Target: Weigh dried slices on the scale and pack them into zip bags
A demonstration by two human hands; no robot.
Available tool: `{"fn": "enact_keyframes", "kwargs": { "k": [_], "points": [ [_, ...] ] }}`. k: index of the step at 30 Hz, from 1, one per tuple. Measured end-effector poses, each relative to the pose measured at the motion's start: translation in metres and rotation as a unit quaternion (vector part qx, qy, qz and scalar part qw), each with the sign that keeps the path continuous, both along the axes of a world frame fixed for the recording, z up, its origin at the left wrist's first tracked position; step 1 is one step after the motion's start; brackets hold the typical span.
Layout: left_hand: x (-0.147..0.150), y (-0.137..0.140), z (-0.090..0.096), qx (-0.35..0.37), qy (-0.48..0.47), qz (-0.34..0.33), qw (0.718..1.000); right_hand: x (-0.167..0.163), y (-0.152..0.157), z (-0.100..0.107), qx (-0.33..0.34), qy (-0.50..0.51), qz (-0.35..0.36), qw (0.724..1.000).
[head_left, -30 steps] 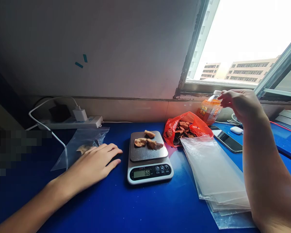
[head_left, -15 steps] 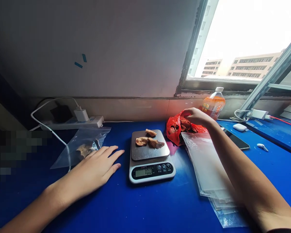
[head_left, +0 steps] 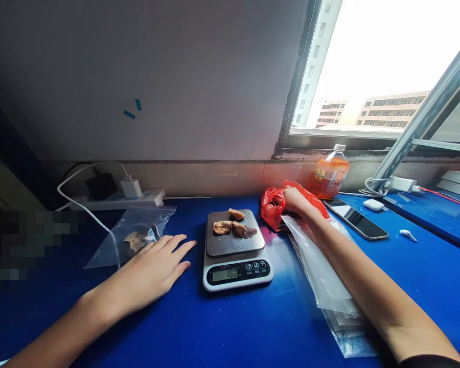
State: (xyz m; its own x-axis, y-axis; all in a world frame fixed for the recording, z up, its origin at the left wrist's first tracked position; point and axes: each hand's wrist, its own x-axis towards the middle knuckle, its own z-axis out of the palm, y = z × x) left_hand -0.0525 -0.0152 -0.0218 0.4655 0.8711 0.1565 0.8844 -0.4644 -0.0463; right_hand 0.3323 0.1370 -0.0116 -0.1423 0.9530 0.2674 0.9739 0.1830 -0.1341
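We see a shiny blue table [head_left: 214,329] set against a grey wall [head_left: 195,76]. Two little blue strips [head_left: 134,108] are stuck on the wall. On the far right is a bright window [head_left: 375,56], with buildings [head_left: 391,111] outside. On the far left, a white charger [head_left: 130,188] sits in a power strip [head_left: 117,200].

Our left hand [head_left: 159,263] lies on the table, left of the scale [head_left: 233,245]. Its fingers are spread out, and we see nothing in them. Our right hand [head_left: 295,198] dips into the red bag [head_left: 268,217] on the far right of the scale. The bag hides its fingertips, so we cannot tell if they are open or pinching something.

Three dry brown pieces [head_left: 244,231] sit on the scale's silver plate, in the middle of the table. Two are side by side, and a small one lies just on the far side of them. The scale's numbers look like 10.0. We can see a bit of more brown pieces inside the red bag. By our left hand is a clear bag [head_left: 109,250] with some tan pieces [head_left: 134,241] in it. Our right arm goes over a pile of flat clear bags [head_left: 316,260]. Behind the red bag, a bottle [head_left: 331,176] with an orange drink stands up straight. To the right are a black phone [head_left: 356,219], a little white case [head_left: 373,205] and a white earbud [head_left: 408,235].
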Motion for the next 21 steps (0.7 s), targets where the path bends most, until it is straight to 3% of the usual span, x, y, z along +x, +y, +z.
{"fn": "enact_keyframes", "kwargs": {
  "k": [13,21],
  "points": [
    [-0.0003,-0.0006,-0.0008,0.008,-0.034,-0.008,0.999,-0.0007,0.0053,-0.0016,-0.031,-0.022,-0.063,0.997],
    [0.0021,-0.0023,0.0028,-0.01,-0.007,0.001,1.0,-0.0018,0.0042,-0.002,-0.028,-0.031,-0.071,0.997]
  ]
}}
